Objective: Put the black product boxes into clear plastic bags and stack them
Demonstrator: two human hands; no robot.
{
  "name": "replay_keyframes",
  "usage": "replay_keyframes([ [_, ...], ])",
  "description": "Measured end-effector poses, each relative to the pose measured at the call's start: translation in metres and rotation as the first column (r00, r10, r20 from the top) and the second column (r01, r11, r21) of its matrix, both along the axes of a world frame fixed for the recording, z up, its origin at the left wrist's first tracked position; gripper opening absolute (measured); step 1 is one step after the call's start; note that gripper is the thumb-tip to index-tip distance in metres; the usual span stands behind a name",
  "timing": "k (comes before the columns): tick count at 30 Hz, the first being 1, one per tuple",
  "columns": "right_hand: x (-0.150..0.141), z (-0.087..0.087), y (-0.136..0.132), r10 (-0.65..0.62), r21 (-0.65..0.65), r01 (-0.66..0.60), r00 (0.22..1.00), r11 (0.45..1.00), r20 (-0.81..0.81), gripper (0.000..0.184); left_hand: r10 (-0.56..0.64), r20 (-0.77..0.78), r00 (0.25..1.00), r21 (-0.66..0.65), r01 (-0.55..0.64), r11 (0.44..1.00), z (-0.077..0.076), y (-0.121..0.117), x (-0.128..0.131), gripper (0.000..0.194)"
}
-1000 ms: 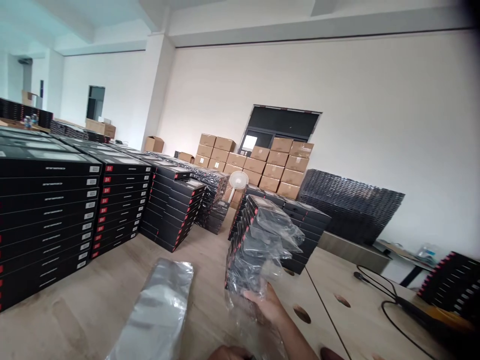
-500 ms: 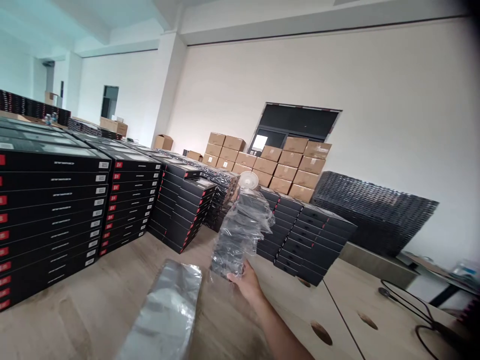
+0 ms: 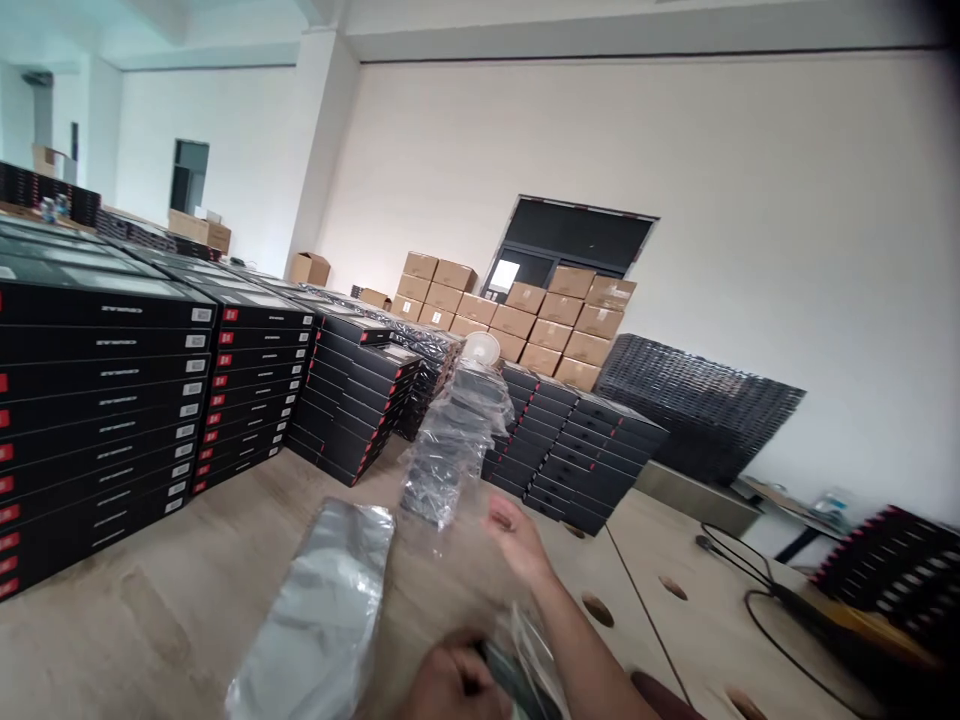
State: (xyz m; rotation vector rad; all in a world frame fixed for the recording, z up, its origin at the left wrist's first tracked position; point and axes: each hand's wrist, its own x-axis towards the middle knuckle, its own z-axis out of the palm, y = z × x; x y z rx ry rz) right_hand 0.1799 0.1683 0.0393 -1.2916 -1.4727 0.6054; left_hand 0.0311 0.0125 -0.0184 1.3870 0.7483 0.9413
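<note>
My right hand (image 3: 516,538) is just to the right of the near end of a row of overlapping clear plastic bags (image 3: 450,450) with dark flat contents. Its fingers are loosely curled and apart, and I see nothing between them. At the bottom edge, my left hand (image 3: 456,682) is blurred, its fingers closed at the side of a clear plastic bag with a dark item (image 3: 517,675) inside. My right forearm partly covers that bag. To the left of both hands lies a pile of flat, shiny clear plastic sleeves (image 3: 315,610) on the wooden table (image 3: 172,590).
Tall stacks of black boxes (image 3: 142,400) with red labels stand on the left, and more black boxes (image 3: 585,450) behind my right hand. Farther back are a round white fan (image 3: 481,348) and brown cartons (image 3: 547,335). A black cable (image 3: 757,610) and round holes (image 3: 598,610) are on the right.
My right hand has let go of the near end of the bag row and moved slightly back. My left hand and the bag beside it have come into view at the bottom.
</note>
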Motion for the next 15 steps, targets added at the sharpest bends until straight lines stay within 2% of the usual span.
replay_keyframes([
  [2,0.019,0.013,-0.041,-0.118,0.050,0.117,0.992,0.992,0.036,0.035,0.238,0.022,0.971,-0.027,-0.238,0.971,0.004,0.005,-0.001,0.018],
  [3,0.025,0.018,-0.065,-0.169,0.072,0.165,0.984,0.984,0.055,0.033,0.309,0.033,0.950,-0.038,-0.308,0.951,0.006,0.006,-0.002,0.018],
  [5,0.027,0.018,-0.115,-0.235,0.099,0.226,0.967,0.969,0.094,0.031,0.362,0.034,0.931,-0.050,-0.360,0.931,0.010,0.007,-0.005,0.019],
  [8,0.013,0.003,-0.176,-0.225,0.116,0.204,0.953,0.972,0.205,0.030,0.342,0.030,0.939,-0.051,-0.340,0.939,0.016,0.003,-0.010,0.020],
  [11,-0.004,-0.017,-0.205,-0.137,0.169,0.075,0.910,0.983,0.391,0.026,0.319,0.029,0.947,-0.033,-0.318,0.948,0.020,-0.002,-0.014,0.020],
  [13,-0.008,-0.023,-0.208,-0.092,0.174,0.001,0.853,0.985,0.514,0.015,0.312,0.021,0.950,-0.017,-0.311,0.950,0.021,-0.003,-0.016,0.023],
  [15,-0.009,-0.022,-0.206,-0.087,0.159,-0.011,0.799,0.987,0.595,0.015,0.303,0.020,0.953,0.004,-0.303,0.953,0.020,-0.002,-0.016,0.026],
])
